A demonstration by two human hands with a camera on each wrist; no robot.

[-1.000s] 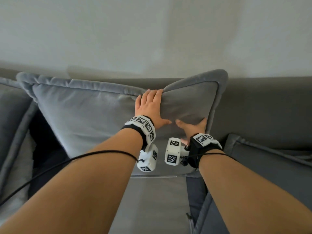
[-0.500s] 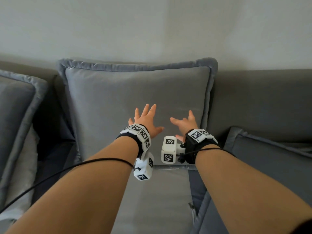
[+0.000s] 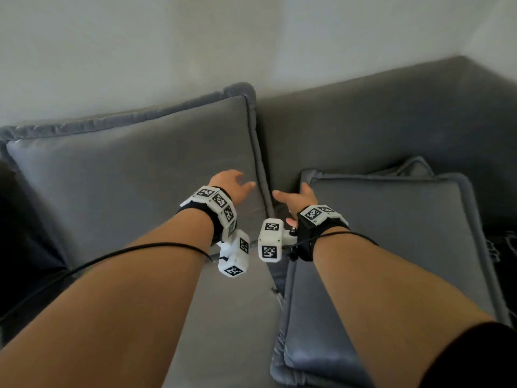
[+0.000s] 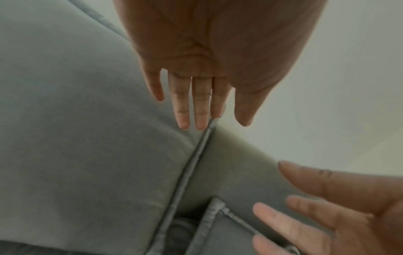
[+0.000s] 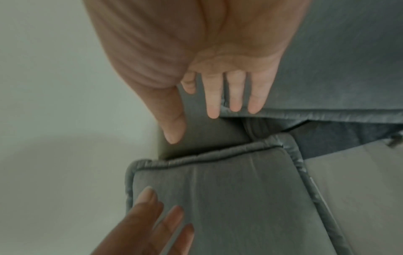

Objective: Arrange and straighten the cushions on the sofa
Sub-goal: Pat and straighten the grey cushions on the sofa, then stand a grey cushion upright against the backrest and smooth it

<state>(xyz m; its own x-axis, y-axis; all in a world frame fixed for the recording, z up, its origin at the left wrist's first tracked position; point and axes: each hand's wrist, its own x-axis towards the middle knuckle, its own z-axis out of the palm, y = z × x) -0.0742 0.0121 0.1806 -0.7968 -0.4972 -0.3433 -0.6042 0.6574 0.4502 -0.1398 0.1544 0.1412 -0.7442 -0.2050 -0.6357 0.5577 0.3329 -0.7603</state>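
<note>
A grey piped cushion stands upright against the sofa backrest. A second grey cushion lies flat on the seat to its right. My left hand hovers, open, in front of the upright cushion's right edge; its straight fingers hold nothing. My right hand is spread open over the gap between the two cushions. In the right wrist view its fingers reach over the flat cushion's piped edge, and the upright cushion shows below with my left hand over it.
A plain white wall rises behind the sofa. The lighter grey seat runs toward me between my forearms. A dark gap lies left of the upright cushion. A black cable trails along my left forearm.
The cushion went from leaning under both hands to standing upright. Both hands have come off it and shifted to its right edge, and the view has swung right onto the flat cushion.
</note>
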